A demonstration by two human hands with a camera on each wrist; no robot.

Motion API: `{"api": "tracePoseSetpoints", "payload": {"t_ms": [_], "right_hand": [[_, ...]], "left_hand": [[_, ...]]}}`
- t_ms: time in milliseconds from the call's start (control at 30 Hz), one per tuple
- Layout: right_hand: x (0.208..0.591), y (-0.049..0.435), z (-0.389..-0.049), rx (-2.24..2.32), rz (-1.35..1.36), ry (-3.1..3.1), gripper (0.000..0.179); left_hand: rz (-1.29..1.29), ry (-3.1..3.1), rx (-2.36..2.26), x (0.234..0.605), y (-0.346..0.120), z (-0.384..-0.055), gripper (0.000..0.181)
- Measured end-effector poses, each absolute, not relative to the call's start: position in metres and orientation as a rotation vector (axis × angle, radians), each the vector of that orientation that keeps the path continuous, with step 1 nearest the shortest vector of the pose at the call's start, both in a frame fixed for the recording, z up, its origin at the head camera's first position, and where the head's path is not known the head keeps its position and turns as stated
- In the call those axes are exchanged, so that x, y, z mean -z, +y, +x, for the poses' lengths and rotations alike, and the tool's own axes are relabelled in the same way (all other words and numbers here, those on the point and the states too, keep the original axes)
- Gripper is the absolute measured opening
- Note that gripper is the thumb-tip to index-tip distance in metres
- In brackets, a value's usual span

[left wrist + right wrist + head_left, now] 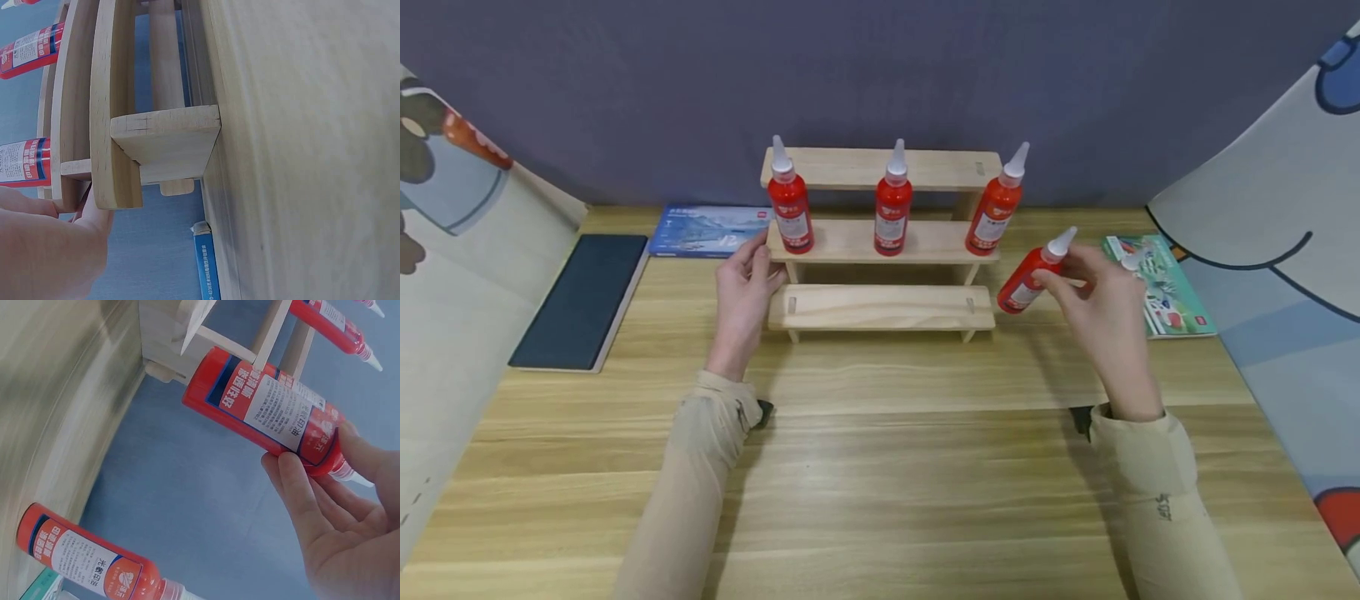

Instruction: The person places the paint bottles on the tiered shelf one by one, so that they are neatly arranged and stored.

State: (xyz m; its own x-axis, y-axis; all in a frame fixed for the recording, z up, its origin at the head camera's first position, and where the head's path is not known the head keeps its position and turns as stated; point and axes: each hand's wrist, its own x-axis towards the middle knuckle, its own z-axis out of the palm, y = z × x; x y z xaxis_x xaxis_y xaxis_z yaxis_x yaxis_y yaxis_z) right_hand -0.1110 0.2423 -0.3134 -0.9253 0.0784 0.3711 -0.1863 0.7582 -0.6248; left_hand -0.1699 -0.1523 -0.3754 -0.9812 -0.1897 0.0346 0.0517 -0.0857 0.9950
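Note:
A three-step wooden rack (880,304) stands on the table, and my left hand (745,292) grips its left end by the middle step. Three red stamp-ink bottles with white pointed caps are spaced along that step: a left bottle (790,212), a middle bottle (892,217) and a right bottle (994,215). Just right of the rack, my right hand (1101,304) pinches another red ink bottle (262,412) near its shoulder, tilted and raised off the table. A further red ink bottle (94,556) stands on the table beyond, mostly hidden behind the right hand in the head view.
Left of the rack lie a dark notebook (580,300) and a blue booklet (707,231). A green booklet (1180,292) is at the right. A dark partition (880,67) rises behind, with printed side panels flanking the wooden table (910,500).

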Motion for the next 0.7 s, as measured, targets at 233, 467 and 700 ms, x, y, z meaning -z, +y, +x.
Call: {"api": "tracePoseSetpoints", "payload": {"t_ms": [233, 467, 700], "right_hand": [[0.312, 0.238, -0.11, -1.018, 0.108, -2.564, 0.04], [0.31, 0.232, -0.11, -1.02, 0.108, -2.589, 0.045], [0.31, 0.224, -0.108, -1.033, 0.126, -2.607, 0.047]], "left_hand": [[0.162, -2.01, 2.202, 0.374, -0.152, -0.169, 0.045], [0.151, -2.021, 2.192, 0.375, -0.153, -0.17, 0.045], [0.147, -2.032, 2.18, 0.376, -0.153, -0.171, 0.045]]}}
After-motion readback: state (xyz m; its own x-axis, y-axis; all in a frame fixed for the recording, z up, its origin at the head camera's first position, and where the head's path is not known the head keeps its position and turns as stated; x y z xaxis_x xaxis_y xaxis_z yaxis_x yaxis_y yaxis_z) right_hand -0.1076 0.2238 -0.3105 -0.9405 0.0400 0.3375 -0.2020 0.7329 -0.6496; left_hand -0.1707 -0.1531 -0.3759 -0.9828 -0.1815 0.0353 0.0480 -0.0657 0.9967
